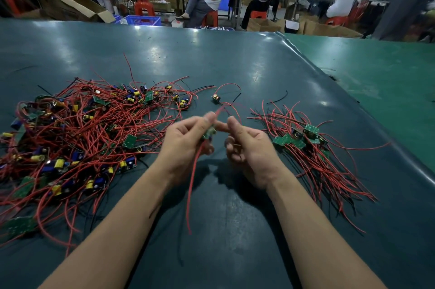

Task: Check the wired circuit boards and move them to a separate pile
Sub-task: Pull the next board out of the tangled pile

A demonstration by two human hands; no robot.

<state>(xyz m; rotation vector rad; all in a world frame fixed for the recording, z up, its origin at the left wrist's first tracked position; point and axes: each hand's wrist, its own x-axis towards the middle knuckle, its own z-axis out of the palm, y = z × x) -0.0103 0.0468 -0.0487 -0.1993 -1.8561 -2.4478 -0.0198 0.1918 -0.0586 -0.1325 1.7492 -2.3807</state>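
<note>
A small green circuit board [210,132] with red wires is held above the table's middle. My left hand [186,140] pinches it between thumb and fingers, and one red wire [191,185] hangs down from it. My right hand [244,145] is beside it, thumb and forefinger reaching to the board's edge, other fingers curled. A large tangled pile of wired boards [77,138] lies to the left. A smaller, tidier pile [303,145] lies to the right. One single wired board [216,98] sits alone beyond my hands.
The dark green table mat [211,58] stretches ahead; a lighter green surface [388,81] adjoins it on the right. Loose black wires [281,98] lie near the single board. Several people sit at benches in the background, with cardboard boxes and red stools.
</note>
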